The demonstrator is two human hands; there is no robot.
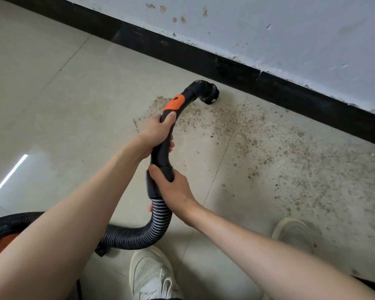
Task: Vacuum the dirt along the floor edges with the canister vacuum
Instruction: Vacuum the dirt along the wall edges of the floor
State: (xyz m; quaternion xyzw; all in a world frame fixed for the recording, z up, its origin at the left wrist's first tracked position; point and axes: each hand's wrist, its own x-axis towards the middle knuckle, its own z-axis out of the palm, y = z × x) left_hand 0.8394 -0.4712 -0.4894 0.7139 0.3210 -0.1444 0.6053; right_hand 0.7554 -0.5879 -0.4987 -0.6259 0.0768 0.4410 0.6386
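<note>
My left hand [156, 133] grips the black curved vacuum handle [162, 152] just below its orange slider [175, 103]. My right hand [173, 187] grips the handle's lower cuff where the ribbed hose [143, 234] joins. The round black brush nozzle [208, 94] sits on the floor close to the black baseboard [204, 61]. Brown dirt [258, 135] is scattered over the tiles from the nozzle out to the right along the baseboard. The canister vacuum [2, 232], black with an orange part, shows at the lower left, partly hidden by my left arm.
A stained white wall [268, 29] rises above the baseboard. My white shoes [152, 276] [294, 232] stand on the beige tiles at the bottom. The hose loops across the floor in front of my left shoe.
</note>
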